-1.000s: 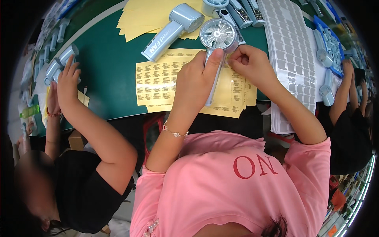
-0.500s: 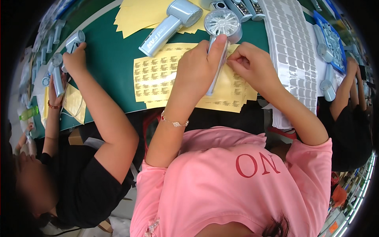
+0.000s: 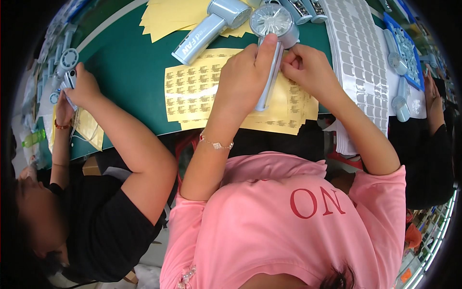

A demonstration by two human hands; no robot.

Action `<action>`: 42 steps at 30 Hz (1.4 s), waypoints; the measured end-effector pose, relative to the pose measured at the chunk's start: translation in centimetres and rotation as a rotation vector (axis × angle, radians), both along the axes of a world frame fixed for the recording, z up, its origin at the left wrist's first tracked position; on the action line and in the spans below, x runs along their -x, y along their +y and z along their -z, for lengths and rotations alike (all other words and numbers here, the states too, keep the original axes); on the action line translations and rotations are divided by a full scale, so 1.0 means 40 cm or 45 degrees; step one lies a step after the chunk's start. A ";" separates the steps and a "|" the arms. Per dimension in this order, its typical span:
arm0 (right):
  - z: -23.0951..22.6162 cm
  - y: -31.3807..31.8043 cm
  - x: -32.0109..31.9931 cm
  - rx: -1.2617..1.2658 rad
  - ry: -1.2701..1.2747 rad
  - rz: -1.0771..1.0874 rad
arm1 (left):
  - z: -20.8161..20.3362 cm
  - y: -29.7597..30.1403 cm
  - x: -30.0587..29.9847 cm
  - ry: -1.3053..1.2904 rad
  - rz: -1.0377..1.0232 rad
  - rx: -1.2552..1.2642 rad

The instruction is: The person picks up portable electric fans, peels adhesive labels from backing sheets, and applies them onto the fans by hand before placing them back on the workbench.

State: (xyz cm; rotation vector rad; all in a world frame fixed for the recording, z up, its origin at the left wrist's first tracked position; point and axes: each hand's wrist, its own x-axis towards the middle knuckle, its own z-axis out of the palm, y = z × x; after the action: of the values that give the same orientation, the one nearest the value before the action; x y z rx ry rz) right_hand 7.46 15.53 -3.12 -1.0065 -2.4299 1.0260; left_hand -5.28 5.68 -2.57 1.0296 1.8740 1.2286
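My left hand (image 3: 240, 79) is wrapped round the handle of a light-blue handheld fan (image 3: 273, 23), its thumb lying up along the front. The fan's round clear grille points up and away from me, and its handle slants down toward me. Close against the handle's right side, my right hand (image 3: 310, 70) is closed with thumb and forefinger pinched together. Anything between those fingertips is too small or hidden to make out. Beneath both hands lie yellow sheets of small printed labels (image 3: 188, 96), spread slightly out of line.
Another light-blue fan (image 3: 204, 37) lies beyond the label sheets, near more yellow sheets (image 3: 166, 19). To the right is a stack of sheets with silver-grey stickers (image 3: 358, 62), then a blue tray (image 3: 391, 23) of small parts. A co-worker's hands (image 3: 83, 89) handle a fan at left.
My right hand has risen slightly along the handle, still pinched. The held fan has tilted a little. At left, the co-worker's hand has come down and the fan there has turned.
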 end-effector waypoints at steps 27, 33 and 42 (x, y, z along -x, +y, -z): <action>-0.002 -0.021 -0.048 0.352 0.150 0.054 | 0.051 0.010 0.002 -0.071 -0.006 -0.026; 0.002 -0.038 -0.031 0.170 -0.045 0.027 | 0.049 -0.001 0.000 -0.071 -0.004 -0.002; 0.017 -0.069 -0.031 -0.415 -0.043 -0.149 | 0.014 0.000 -0.014 0.008 -0.023 0.002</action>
State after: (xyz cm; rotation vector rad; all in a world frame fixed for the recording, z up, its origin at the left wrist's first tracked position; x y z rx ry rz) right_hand 8.70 12.78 -3.81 -0.7849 -2.5983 0.6190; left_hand -4.70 5.68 -3.14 1.0185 1.8928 1.2353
